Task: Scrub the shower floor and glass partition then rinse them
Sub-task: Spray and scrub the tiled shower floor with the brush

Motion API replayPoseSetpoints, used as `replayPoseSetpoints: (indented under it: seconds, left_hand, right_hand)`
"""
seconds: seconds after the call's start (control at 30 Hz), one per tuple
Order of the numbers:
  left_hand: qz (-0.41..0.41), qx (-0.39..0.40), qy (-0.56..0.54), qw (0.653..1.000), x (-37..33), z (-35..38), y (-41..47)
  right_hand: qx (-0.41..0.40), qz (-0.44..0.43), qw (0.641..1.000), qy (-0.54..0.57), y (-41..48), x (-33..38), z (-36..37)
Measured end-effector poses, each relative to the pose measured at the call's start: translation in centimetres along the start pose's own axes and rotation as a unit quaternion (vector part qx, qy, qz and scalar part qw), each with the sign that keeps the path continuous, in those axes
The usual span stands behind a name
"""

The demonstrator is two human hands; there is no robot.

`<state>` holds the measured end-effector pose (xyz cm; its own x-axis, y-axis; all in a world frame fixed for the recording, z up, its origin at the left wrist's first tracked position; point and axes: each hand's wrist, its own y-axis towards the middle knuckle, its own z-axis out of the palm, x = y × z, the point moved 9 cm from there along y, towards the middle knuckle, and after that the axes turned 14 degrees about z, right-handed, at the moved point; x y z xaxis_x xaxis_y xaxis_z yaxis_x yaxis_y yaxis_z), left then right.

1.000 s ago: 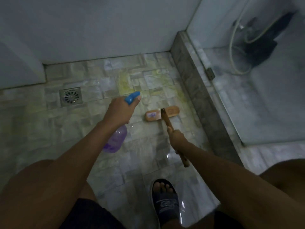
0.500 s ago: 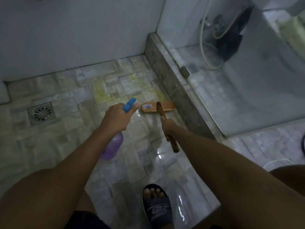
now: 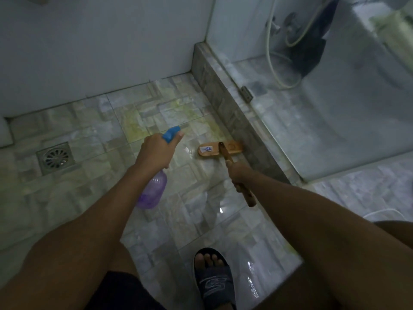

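My left hand [image 3: 156, 151] grips a purple spray bottle [image 3: 153, 191] with a blue trigger head, nozzle aimed at the wet stone-tile shower floor [image 3: 93, 139]. My right hand [image 3: 239, 173] holds the wooden handle of a scrub brush [image 3: 220, 149]. The brush head rests flat on the floor, close against the raised tiled curb [image 3: 225, 101]. The glass partition [image 3: 335, 121] stands on that curb to the right. Yellowish stains mark the tiles beyond the brush.
A square metal floor drain [image 3: 55, 158] sits at the left. White walls close off the back. Behind the glass hang a shower hose [image 3: 271, 52] and a dark cloth [image 3: 310, 50]. My sandalled foot [image 3: 212, 280] stands at the bottom centre.
The view has swung left and down a little. The brush head has shifted right, up against the curb. Both hands keep their grips.
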<state>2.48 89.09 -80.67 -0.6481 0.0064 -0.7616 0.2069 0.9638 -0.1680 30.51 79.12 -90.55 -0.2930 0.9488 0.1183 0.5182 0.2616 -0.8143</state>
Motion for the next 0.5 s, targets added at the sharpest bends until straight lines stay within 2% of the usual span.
replayPoseSetpoints:
  seconds: [0.07,0.17,0.23,0.4,0.5]
  left_hand:
    - [0.0,-0.024,-0.005,1.0,-1.2,-0.7,0.8]
    - [0.021,-0.007,0.011,1.0,-3.1,-0.5,2.0]
    - [0.021,0.006,0.024,0.999,-3.0,-0.8,2.6]
    - [0.019,-0.031,0.07,0.997,-3.1,-4.6,6.1]
    - [0.018,-0.043,0.087,0.995,-1.6,-5.9,8.5]
  right_hand:
    - [-0.01,-0.015,1.0,-0.019,-0.1,0.5,-0.4]
    - [-0.011,-0.036,0.998,-0.06,-0.1,2.6,-0.7]
    - [-0.018,-0.082,0.993,-0.087,-0.5,5.6,-1.0]
    - [-0.033,-0.109,0.974,-0.196,-1.0,12.6,-4.3]
    - [0.025,-0.075,0.973,-0.217,4.5,12.0,-3.4]
